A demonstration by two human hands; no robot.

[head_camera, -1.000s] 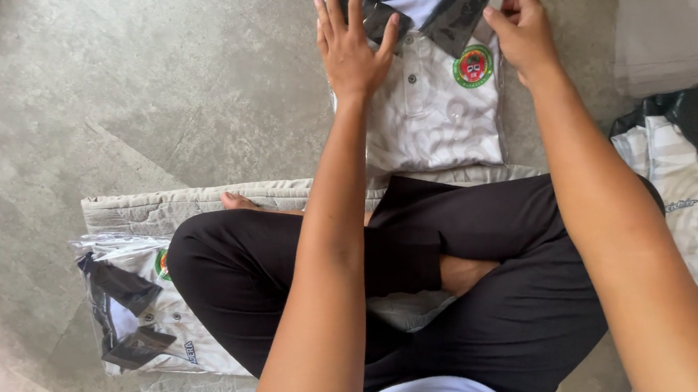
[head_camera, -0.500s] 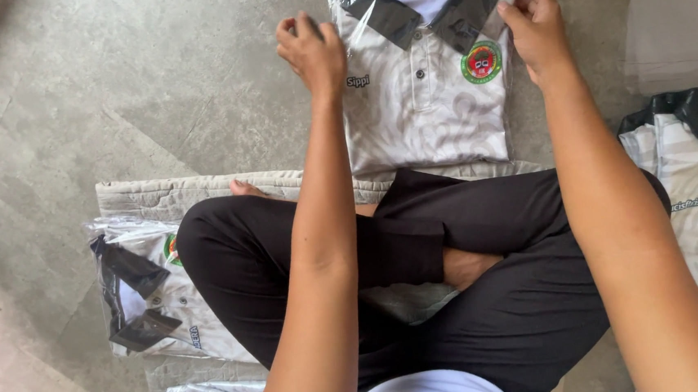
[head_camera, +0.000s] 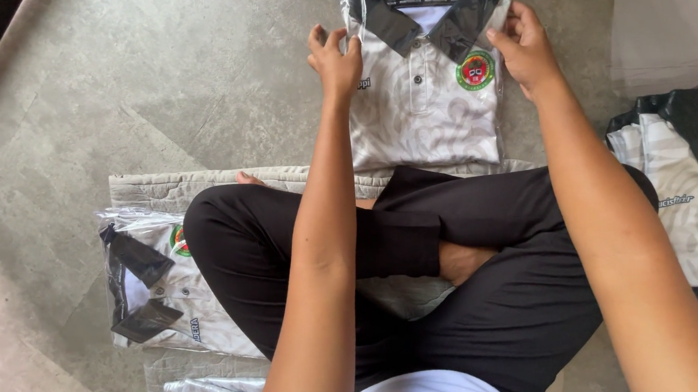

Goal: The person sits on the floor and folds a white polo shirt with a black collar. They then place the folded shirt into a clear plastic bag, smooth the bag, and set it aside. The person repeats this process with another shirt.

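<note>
While the person sits cross-legged on the floor [head_camera: 153, 87], left hand [head_camera: 336, 58] and right hand [head_camera: 525, 44] pinch one bagged polo shirt [head_camera: 425, 109] ahead of the knees; three more shirts lie around.

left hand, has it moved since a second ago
Yes. The left hand slid off the top of the bagged polo shirt to its left edge, curling from flat to gripping, judged against the shirt's collar.

Grey stone floor [head_camera: 152, 79] is seen throughout | beige quilted mat [head_camera: 168, 188] is laid on it | bagged white shirt with black collar [head_camera: 147, 288] is lain on the mat's left side | unbagged white shirt [head_camera: 693, 196] is spread at right | clear plastic bag [head_camera: 668, 22] is left at upper right
</note>
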